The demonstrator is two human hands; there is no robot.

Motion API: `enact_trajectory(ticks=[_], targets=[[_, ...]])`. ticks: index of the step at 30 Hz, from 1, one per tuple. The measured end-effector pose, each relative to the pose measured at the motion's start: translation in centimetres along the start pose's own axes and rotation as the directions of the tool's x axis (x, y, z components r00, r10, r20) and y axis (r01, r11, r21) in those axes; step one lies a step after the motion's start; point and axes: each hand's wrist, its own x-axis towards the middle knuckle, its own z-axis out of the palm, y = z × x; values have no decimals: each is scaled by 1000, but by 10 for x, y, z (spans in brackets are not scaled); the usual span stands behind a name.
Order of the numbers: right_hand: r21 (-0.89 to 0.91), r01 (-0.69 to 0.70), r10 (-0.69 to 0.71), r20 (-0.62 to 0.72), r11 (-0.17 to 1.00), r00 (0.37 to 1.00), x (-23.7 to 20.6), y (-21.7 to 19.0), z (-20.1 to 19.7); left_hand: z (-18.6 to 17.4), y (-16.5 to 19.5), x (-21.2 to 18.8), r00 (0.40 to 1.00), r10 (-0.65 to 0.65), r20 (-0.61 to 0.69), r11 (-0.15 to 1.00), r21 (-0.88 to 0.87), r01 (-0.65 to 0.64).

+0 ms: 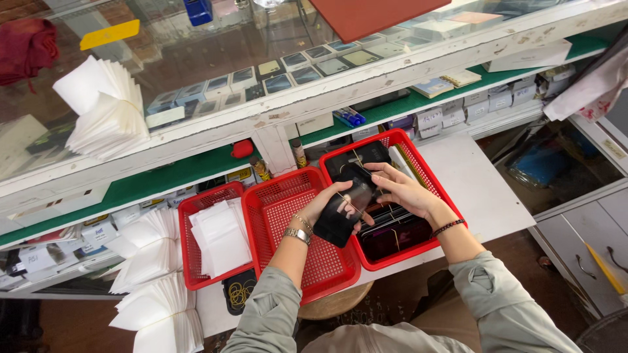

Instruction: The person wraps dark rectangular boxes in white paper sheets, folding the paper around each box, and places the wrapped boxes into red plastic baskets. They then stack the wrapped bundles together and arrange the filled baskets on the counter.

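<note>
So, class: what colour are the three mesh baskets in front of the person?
Red, all three baskets; the head view shows it best.

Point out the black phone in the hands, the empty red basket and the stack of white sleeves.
black phone [341, 212], head view, middle of its glossy face.
empty red basket [278, 206], head view, bare mesh floor.
white sleeves [219, 236], head view, top sheet.

Red baskets [297, 196], blk panel [347, 209]
</note>
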Motion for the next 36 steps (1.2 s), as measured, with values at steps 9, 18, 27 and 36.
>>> enact_trajectory(ticks=[9, 18, 27, 36], targets=[[-11, -96, 88, -321, 995, 943, -3, 34, -60, -5, -10, 41, 994, 90, -61, 975, -200, -101], [-73, -139, 83, -511, 988, 856, 3, 53, -80, -12, -34, 54, 547, 739, -392, 544, 827, -142], [-282, -354, 177, -503, 891, 846, -16, 57, -82, 8, -49, 55, 570, 776, -269, 346, 938, -29], [-318, -304, 87, -548, 898, 832, -14, 68, -81, 49, -49, 46, 798, 561, -218, 110, 976, 189]])
